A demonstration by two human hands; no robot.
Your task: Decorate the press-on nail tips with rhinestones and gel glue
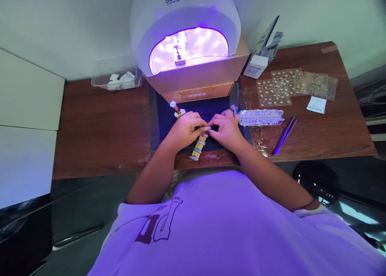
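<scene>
My left hand and my right hand meet over the dark mat, fingertips pinched around a small glossy false nail. It is at the upper end of a yellow strip carrying several shiny false nails in a row. The strip slants toward the table's front edge. Fingers partly cover its far end, so I cannot tell whether this nail is fixed to it. Just beyond my left hand stands a small polish bottle. A clear case of tiny gems lies right of my right hand.
A lit white nail lamp sits on a cardboard box, with a small stand inside. Purple tweezers, sticker sheets, an alcohol pad box and a pad packet are right. A clear bin is left.
</scene>
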